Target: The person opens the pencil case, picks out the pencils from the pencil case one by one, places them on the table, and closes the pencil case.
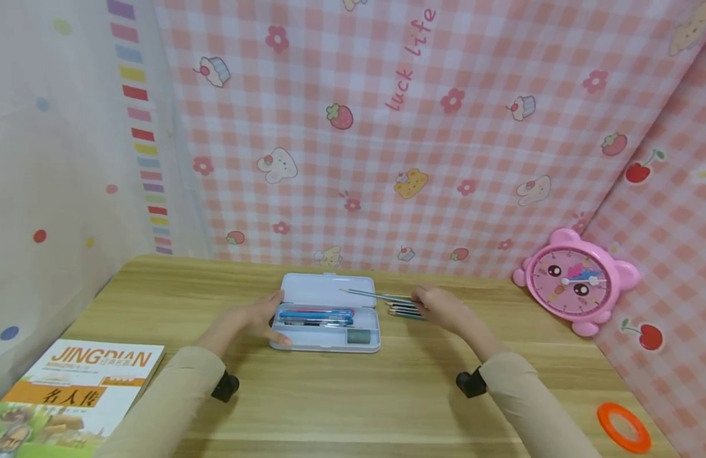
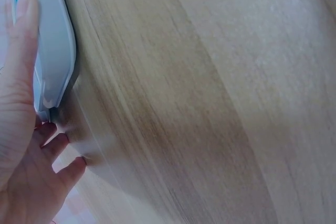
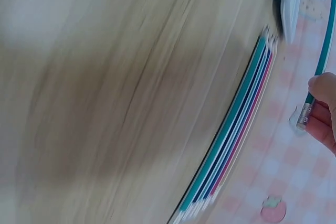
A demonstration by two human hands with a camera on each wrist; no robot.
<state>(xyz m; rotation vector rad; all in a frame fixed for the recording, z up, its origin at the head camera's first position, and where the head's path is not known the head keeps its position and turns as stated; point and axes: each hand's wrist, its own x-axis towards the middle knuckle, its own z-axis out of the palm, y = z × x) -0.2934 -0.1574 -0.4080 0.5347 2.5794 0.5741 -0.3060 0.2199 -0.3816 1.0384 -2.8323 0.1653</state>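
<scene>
A white pencil case [image 1: 330,345] lies with its lid [image 1: 324,289] raised at the back. Inside are several pens [image 1: 315,314] and a grey-green block [image 1: 359,336]. My left hand [image 1: 260,319] holds the case by its left end, thumb along the near wall in the left wrist view, some fingertips hidden behind. My right hand [image 1: 441,308] pinches a teal pencil [image 3: 326,40] by its metal-banded end, its tip pointing left over the lid's right part. Below that hand, several pencils [image 3: 226,135] in teal, blue and pink lie side by side on the table, right of the case.
A pink clock [image 1: 573,280] stands at the back right against the checked cloth wall. A book [image 1: 72,394] lies at the left front, and an orange ring [image 1: 623,427] at the right front. The wooden table [image 1: 341,407] meets the cloth behind the case.
</scene>
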